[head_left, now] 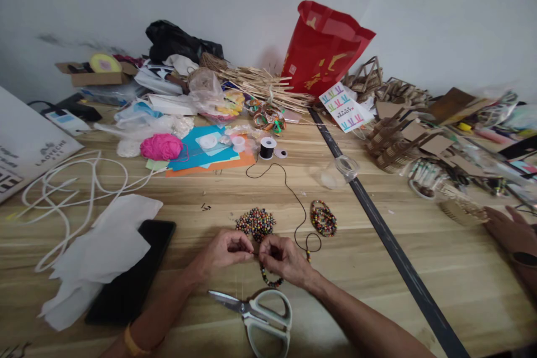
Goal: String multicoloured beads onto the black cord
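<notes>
1. Containers first: at 12 o'clock on the wooden table [419,268] a red paper bag [323,47] leans against the wall, mouth open, its inside hidden from this angle
2. At 10 o'clock a shallow cardboard box [98,75] carries a yellow roll on top; what else is in it cannot be told
3. At 1 o'clock from the hands a clear plastic jar [338,172] lies tipped on its side by the dark seam of the table, and it looks to hold nothing coloured
4. A clear plastic bag [210,95] at 11 o'clock holds yellow and pale bits, too blurred to name
5. The left hand [224,249] and the right hand [283,260] meet at 6 o'clock, fingertips pinched shut on a thin black cord [293,196] between them
6. This cord runs up in a loose curve to a black spool [267,148] at 12 o'clock
7. A short strung run of beads [271,281] hangs below the right hand, multicoloured and small
8. A loose bead pile [255,222] sits just above the hands, and a finished bead ring [323,218] lies at 2 o'clock
9. White-handled scissors [260,316] rest at 6 o'clock, blades closed
10. Another person's hand [509,232] lies on the table at 3 o'clock
</notes>
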Tool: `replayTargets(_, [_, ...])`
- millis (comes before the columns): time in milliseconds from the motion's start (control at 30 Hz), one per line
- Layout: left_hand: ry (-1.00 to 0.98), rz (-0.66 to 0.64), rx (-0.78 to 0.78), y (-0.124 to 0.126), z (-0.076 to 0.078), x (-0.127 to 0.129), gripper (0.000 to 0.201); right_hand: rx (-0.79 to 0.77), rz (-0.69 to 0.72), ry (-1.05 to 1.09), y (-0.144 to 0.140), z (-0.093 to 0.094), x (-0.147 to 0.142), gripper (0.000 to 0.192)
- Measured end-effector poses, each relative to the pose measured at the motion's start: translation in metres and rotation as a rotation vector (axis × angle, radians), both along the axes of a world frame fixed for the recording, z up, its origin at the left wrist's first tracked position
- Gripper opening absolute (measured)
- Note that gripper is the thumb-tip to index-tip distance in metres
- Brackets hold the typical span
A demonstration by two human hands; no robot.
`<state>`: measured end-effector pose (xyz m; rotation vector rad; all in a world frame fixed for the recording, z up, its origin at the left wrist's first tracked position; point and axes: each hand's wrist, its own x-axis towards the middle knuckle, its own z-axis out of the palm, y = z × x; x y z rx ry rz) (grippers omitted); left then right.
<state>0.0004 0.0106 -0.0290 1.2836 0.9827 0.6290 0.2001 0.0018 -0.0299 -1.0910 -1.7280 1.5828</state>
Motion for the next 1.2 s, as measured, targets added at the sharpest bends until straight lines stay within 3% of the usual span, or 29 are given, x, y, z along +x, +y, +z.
replayTargets(1200, [0.005,0.0,0.007,-0.0005,0.0013,0.0003,0.015,-0.026,-0.002,0.031,-0.0001,0.0002,0.0004,0.008])
